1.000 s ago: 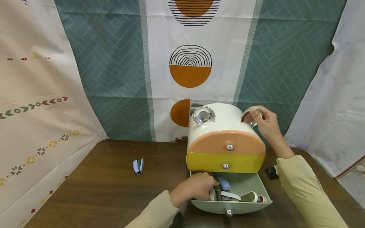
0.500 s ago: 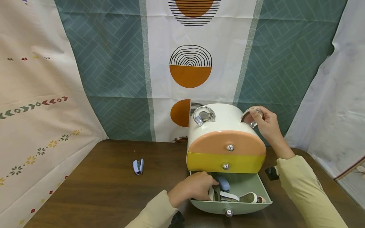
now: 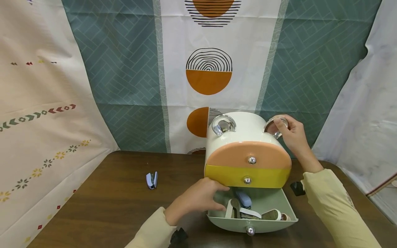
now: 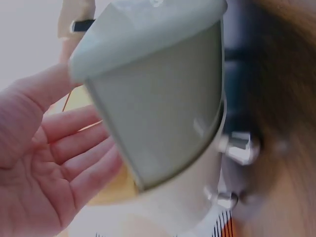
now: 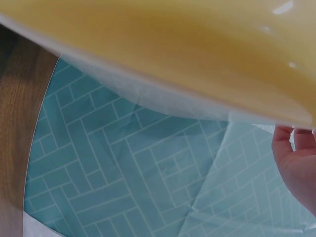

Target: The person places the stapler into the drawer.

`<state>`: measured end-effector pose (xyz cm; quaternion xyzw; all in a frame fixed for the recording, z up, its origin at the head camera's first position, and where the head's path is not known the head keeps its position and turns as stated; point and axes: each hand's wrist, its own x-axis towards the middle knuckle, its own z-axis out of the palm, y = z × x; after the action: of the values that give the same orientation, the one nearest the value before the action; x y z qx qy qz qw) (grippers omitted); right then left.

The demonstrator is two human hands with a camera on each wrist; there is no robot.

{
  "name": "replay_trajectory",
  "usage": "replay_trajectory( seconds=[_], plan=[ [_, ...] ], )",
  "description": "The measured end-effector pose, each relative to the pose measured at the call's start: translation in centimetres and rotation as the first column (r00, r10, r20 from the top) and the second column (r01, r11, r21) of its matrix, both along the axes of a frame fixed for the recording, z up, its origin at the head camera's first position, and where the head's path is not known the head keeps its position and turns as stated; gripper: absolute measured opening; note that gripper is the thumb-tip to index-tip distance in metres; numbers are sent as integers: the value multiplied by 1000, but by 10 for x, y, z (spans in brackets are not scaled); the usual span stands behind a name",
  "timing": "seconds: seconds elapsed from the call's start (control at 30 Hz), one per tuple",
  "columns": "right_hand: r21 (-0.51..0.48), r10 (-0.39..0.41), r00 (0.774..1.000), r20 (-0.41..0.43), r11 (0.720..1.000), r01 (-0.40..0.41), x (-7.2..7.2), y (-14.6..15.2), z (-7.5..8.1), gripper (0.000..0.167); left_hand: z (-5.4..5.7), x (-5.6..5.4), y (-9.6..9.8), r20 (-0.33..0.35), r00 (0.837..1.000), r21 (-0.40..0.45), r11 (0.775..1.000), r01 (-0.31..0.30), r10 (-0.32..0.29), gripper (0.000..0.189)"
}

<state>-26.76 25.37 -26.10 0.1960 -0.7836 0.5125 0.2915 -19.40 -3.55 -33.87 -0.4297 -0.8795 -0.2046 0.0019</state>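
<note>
A green-and-white patterned curtain (image 3: 127, 69) hung behind the brown table (image 3: 108, 206). Watching remotely, I saw the pulled-out drawer (image 3: 273, 226) at five o'clock, the left hand (image 3: 201, 196) at six, thumb and fingers spread by its left wall; whether they touched, I couldn't tell. At three, the right hand (image 3: 293, 133) pinched the silver ear (image 3: 271, 128); holding that steady seemed wise, lest the cabinet (image 3: 248, 132) shift.

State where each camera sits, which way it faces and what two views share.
Head: on the head, facing forward and down at the green drawer; left hand, right hand and both sleeves show.
Left wrist: on that wrist, facing the drawer, turned sideways; the left hand shows, a sleeve beyond.
Right wrist: on that wrist, facing a yellow surface and teal cloth; the right hand shows.
Head and left wrist share the drawer.
</note>
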Motion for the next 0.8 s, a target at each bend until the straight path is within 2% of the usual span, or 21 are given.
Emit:
replay_trajectory(
  seconds=[0.1,0.23,0.37,0.43,0.5,0.63,0.8],
  plan=[
    [8,-26,1000,0,1000,26,4,-3,3,16,2,-1,-14,-11,1000,96,995,-16,17,44],
    [4,-20,1000,-14,1000,20,16,-12,11,16,2,-2,-34,-2,999,215,975,-49,51,40],
    [-2,7,999,-33,1000,-7,21,-16,14,16,-2,-1,-56,4,992,282,952,-123,127,36],
    [-7,14,1000,-28,1000,-14,16,-12,11,16,-4,-2,-67,-1,984,303,938,-167,175,35],
    [-7,-12,1000,-20,1000,12,10,-8,7,17,-8,-3,-78,16,976,332,919,-211,218,35],
    [-4,-15,1000,-12,1000,15,1,0,1,17,-18,-7,-98,24,954,380,880,-285,299,35],
    [-13,4,1000,-23,1000,-4,6,-6,4,17,-28,-13,-124,3,926,427,837,-342,377,35]
  ],
)
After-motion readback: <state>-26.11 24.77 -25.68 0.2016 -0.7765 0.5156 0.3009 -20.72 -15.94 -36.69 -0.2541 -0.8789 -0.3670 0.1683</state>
